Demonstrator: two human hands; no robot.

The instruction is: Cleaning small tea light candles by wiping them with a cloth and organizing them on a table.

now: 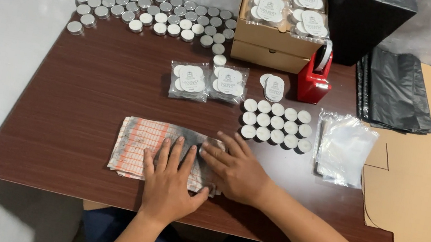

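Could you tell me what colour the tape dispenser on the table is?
The tape dispenser is red, shown in the head view.

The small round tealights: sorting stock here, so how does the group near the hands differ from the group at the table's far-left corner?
The white tealights by the clear bags stand in a tidy block of rows, wax up. The silver metal-topped tealights are far more numerous, spread looser, showing metal. Both are small, round and loose on the brown table.

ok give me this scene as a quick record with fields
left hand: flat on the paper stack
right hand: flat on the stack's right end, beside the left
candles: white, in a block behind the right hand
packed bags: two, behind the stack
tins: silver, massed at the far left
tape dispenser: red, by the boxes
clear bags: right of the candles
table: dark wood
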